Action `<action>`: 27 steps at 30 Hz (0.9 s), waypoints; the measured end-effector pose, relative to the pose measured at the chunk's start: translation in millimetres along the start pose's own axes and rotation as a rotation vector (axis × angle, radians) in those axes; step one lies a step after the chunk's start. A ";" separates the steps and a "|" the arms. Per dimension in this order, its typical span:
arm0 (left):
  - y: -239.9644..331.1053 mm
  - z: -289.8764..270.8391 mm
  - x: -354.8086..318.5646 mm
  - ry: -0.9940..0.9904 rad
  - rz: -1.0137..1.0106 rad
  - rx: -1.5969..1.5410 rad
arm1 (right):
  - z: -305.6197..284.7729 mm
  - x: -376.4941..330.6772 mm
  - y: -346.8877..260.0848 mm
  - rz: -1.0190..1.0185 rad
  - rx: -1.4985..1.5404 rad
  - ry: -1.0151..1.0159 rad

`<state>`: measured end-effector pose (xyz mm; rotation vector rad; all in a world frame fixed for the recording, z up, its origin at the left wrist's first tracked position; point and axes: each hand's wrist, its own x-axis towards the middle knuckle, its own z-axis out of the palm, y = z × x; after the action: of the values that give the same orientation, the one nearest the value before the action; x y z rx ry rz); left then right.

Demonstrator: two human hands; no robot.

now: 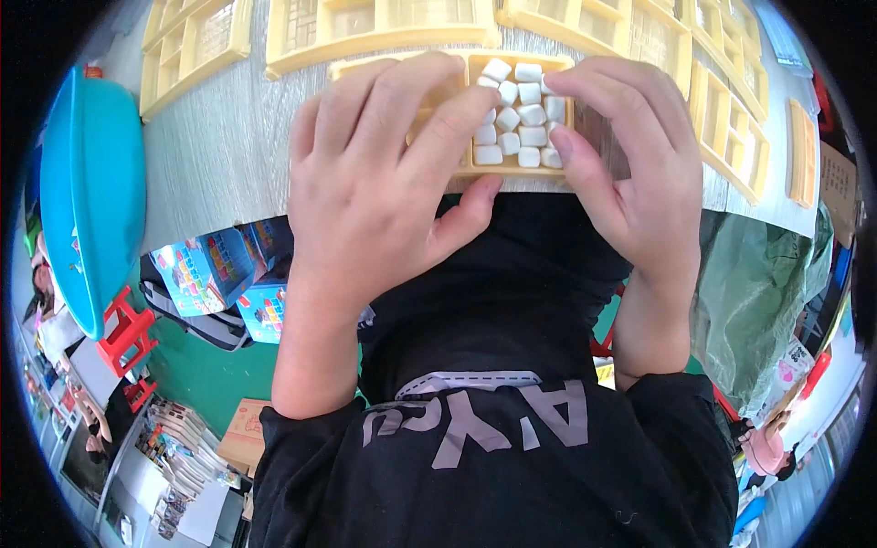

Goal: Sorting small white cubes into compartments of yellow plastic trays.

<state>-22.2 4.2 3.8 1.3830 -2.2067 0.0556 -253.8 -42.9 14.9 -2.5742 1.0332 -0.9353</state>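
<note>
A shallow pale-yellow tray (468, 171) with compartments lies on the table at its near edge. Small white blocks (508, 119) with rounded edges fill its right compartment in uneven rows. Over the left part of the tray my left hand (375, 173) spreads its fingers, and its index fingertip reaches the blocks' left side. My left thumb sticks out near the tray's front edge. At the tray's right rim is my right hand (639, 155), thumb and fingers apart, their tips at the rightmost blocks. Most of the left compartment is hidden under my left hand.
More yellow compartment trays (384, 36) line the far side and right of the table (215, 173). A blue basin (110, 183) stands at the left. Below are colourful boxes (206, 269), a red stool (128, 333) and a green plastic sheet (754, 301). People are visible at both outer edges.
</note>
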 end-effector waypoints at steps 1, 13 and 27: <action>0.0 0.3 -0.9 -0.013 -0.005 -0.001 | 0.8 -1.2 0.1 0.011 0.010 -0.005; 4.0 -4.5 4.0 -0.057 -0.052 -0.025 | -0.5 0.1 -1.8 0.053 0.050 0.025; 2.3 -11.1 4.3 -0.129 -0.057 -0.072 | -44.2 55.7 -6.8 0.017 0.063 -0.165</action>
<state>-21.0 5.2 15.9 1.4445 -2.2488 -0.1358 -247.2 -74.3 78.7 -2.5369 0.9623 -0.7254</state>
